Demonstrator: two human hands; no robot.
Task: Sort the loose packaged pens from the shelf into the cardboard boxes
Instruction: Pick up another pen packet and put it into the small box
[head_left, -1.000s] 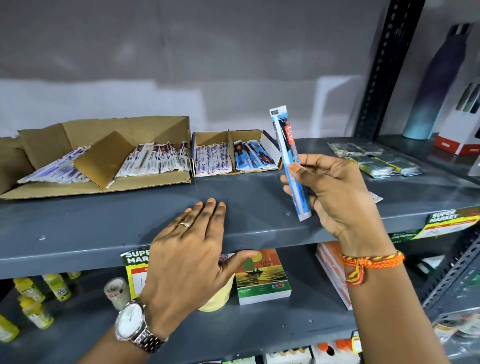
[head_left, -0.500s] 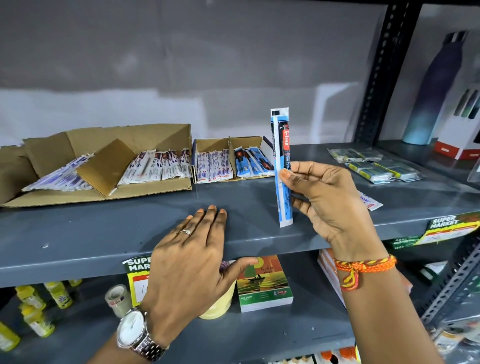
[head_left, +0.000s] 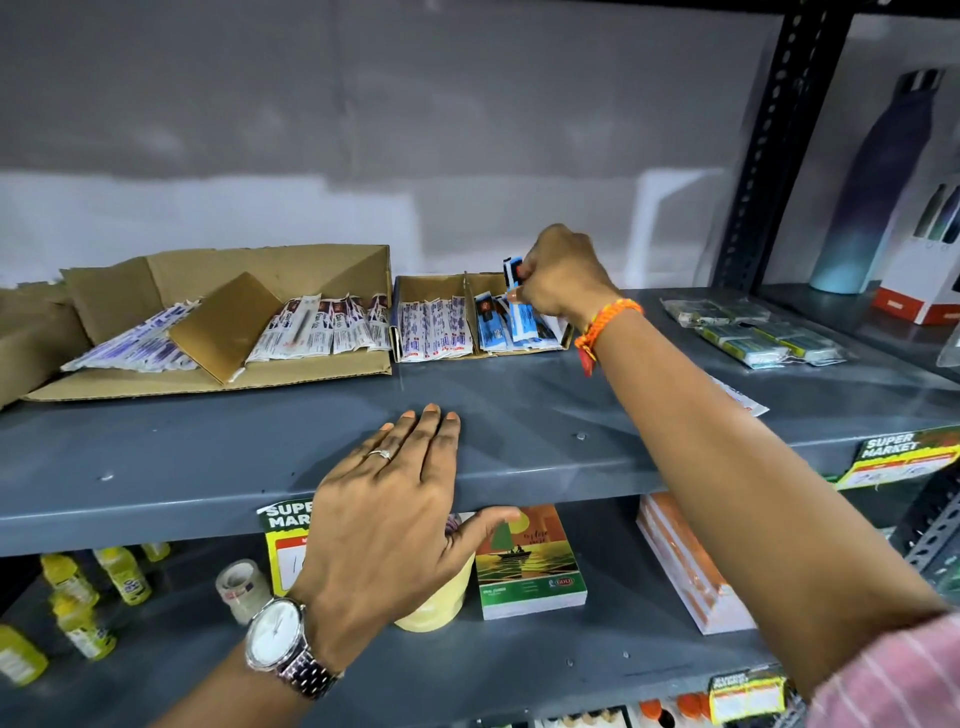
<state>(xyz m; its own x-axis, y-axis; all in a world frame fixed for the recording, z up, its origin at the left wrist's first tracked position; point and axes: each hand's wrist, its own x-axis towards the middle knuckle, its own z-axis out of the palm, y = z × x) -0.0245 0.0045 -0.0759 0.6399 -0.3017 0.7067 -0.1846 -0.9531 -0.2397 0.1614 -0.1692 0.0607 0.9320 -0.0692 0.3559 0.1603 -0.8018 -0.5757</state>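
Observation:
My right hand (head_left: 558, 278) reaches over the right compartment of the small cardboard box (head_left: 431, 286) and grips a blue packaged pen (head_left: 517, 306), whose lower end rests among the other blue packs there. The box's left compartment holds white and red pen packs (head_left: 434, 327). A larger cardboard box (head_left: 332, 270) to the left holds more white packs (head_left: 322, 330) and purple-printed packs (head_left: 135, 345), split by a loose cardboard flap. My left hand (head_left: 389, 514) lies flat and open on the front edge of the grey shelf (head_left: 208, 447). One loose pack (head_left: 740, 397) peeks out behind my right forearm.
Greenish wrapped packets (head_left: 753, 332) lie at the shelf's right. A black slotted upright (head_left: 769, 145) stands beyond them, with a dark bottle (head_left: 878, 187) past it. The lower shelf holds yellow bottles (head_left: 78, 603), tape rolls (head_left: 241, 590), a green notepad (head_left: 524, 564) and an orange stack (head_left: 685, 566).
My right hand has carried the blue pen pack from in front of the shelf up and back to the small box's right compartment. My left hand has stayed on the shelf edge.

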